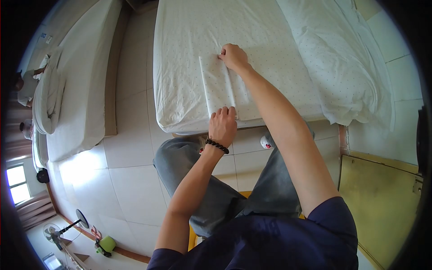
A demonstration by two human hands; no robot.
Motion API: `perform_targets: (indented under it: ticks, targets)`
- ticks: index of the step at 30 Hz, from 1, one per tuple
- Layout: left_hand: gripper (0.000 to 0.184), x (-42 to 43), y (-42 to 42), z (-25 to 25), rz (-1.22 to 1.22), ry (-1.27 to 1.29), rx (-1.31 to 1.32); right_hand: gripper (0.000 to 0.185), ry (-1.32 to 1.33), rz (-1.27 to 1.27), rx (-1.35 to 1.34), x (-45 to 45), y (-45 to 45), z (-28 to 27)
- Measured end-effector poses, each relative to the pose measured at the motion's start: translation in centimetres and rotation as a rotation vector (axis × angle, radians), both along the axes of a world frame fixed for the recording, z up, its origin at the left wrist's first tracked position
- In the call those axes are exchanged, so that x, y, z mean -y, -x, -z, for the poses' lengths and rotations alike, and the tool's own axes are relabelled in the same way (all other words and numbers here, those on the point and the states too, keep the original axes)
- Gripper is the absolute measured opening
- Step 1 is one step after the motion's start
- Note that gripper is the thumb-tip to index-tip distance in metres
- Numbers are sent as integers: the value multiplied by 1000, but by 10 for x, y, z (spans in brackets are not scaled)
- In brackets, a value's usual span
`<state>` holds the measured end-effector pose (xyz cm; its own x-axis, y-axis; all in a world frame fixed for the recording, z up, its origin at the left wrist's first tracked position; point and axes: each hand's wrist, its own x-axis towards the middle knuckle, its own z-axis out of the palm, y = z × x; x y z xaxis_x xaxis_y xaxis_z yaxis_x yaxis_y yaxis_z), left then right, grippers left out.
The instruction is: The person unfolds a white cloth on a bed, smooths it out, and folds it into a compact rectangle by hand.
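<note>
A narrow folded white cloth [217,85] with tiny dots lies on the bed, its long sides running away from me. My right hand [235,57] is closed at its far end, thumb and forefinger pinching the right edge. At the near end, by the mattress edge, my left hand [222,126] has its fingers curled over the cloth; the thumb is hidden. A dark bead bracelet [217,146] circles my left wrist. Beneath the cloth spreads a dotted white bedsheet [180,67], slightly wrinkled.
A rumpled white quilt [335,58] covers the bed's right side. Across the tiled floor [135,148] stands another bed [83,85], with two people beyond it. A fan [54,231] and a green bin [107,244] are at lower left. A yellowish cabinet [378,202] stands right of my knees.
</note>
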<state>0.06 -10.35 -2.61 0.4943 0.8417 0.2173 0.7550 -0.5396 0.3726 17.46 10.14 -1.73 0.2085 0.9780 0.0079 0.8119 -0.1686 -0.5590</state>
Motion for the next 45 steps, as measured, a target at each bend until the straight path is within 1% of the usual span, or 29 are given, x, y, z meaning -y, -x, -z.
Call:
perform_targets:
  ticks: [4, 7, 8, 9, 13, 14, 17, 19, 24, 26, 28, 29, 32, 34, 37, 39, 41, 43, 45]
  targets:
    - [19, 0, 1, -10, -30, 84, -78, 14, 7, -29, 39, 4, 1, -2]
    - [30, -10, 13, -35, 108, 236, 65, 28, -455, -186, 177, 19, 16, 8]
    - [32, -14, 16, -36, 131, 258, 89, 33, -612, -237, 221, 22, 21, 12]
    - [34, -18, 19, -36, 154, 281, 113, 33, -613, -239, 222, 26, 27, 15]
    - [62, -27, 21, -5, 31, -169, -18, 54, -578, -478, 348, 48, 42, 31]
    - [62, -25, 19, 3, 34, -169, -17, 54, -577, -475, 350, 50, 41, 35]
    - [75, -17, 8, 27, -17, -92, -28, 61, -478, -506, 358, 47, 41, 43]
    - [79, -12, 8, 29, -30, -61, -30, 63, -438, -513, 361, 48, 40, 42]
    - [81, -17, 1, 22, -59, -111, -10, 64, -399, -563, 338, 42, 26, 30]
    - [82, -21, -1, 16, -57, -113, -5, 66, -430, -450, 422, 44, 13, 29]
    - [82, -11, 0, 17, -52, -93, -5, 67, -439, -332, 495, 59, 4, 40]
    - [82, -5, 0, 19, -50, -82, -5, 67, -431, -338, 496, 65, 5, 44]
    - [78, -11, -5, 24, -54, -93, -21, 66, -374, -297, 471, 61, 7, 57]
    - [76, -17, -3, 19, -49, -105, -33, 66, -362, -275, 458, 68, 7, 43]
    - [72, -38, 8, 16, -51, -63, 45, 65, -412, -249, 324, 81, -12, 17]
    - [69, -51, 14, 16, -62, -73, 94, 65, -408, -265, 279, 93, -20, 18]
    - [67, -66, 12, 13, -72, -78, 114, 65, -359, -263, 372, 117, -30, 36]
    - [66, -87, 4, 16, -41, -178, 76, 65, -333, -250, 470, 126, -38, 43]
    - [66, -99, -5, 19, -43, -194, 72, 65, -321, -252, 480, 123, -37, 42]
